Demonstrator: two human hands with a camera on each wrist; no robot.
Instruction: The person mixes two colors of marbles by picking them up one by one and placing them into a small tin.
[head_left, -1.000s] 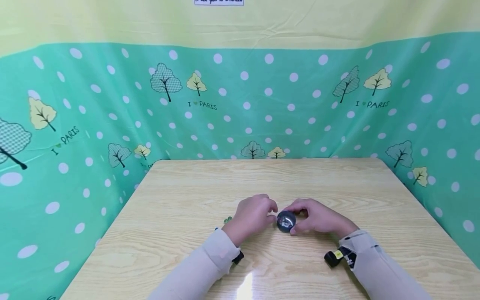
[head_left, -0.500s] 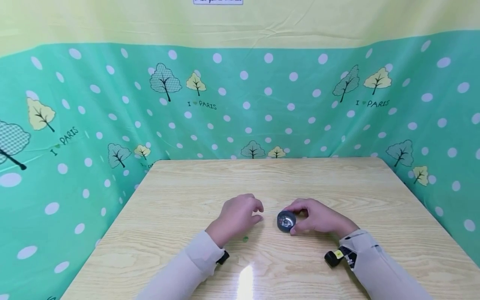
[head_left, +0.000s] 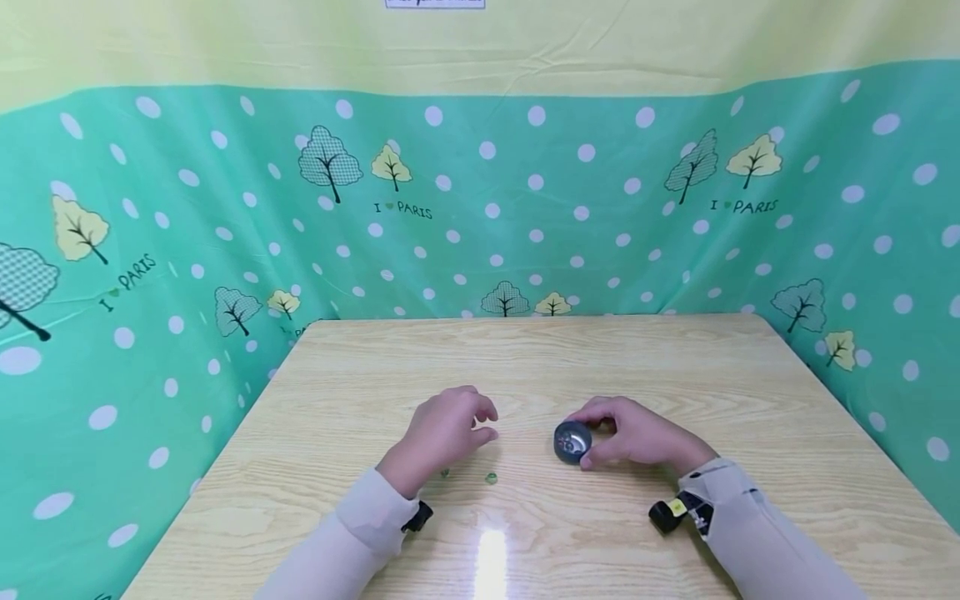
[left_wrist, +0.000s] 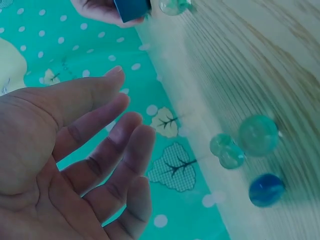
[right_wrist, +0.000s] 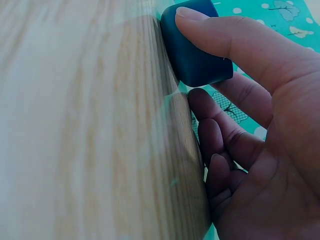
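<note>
My right hand [head_left: 637, 433] holds a small dark round cup [head_left: 572, 442] on the table, thumb on one side and fingers on the other. In the right wrist view the cup [right_wrist: 192, 50] shows a smooth blue-black outer wall. Its mouth faces up in the head view, with a shiny inside. My left hand [head_left: 450, 427] hovers left of the cup, fingers loosely bent and nothing between them. Near it lie a green glass marble [head_left: 491, 477] and another, partly hidden by the wrist. The left wrist view shows several marbles, including a large green marble [left_wrist: 258, 135] and a blue marble [left_wrist: 266, 190].
The wooden table [head_left: 480, 358] runs back to a green dotted cloth [head_left: 540, 217] hung behind and at both sides. A bright light reflection lies on the table in front. Black wrist cameras sit under both forearms, the right camera [head_left: 666, 517] close over the wood.
My left hand has moved left, away from the cup, uncovering the green marble on the table between the hands. The right hand and the cup have stayed in place.
</note>
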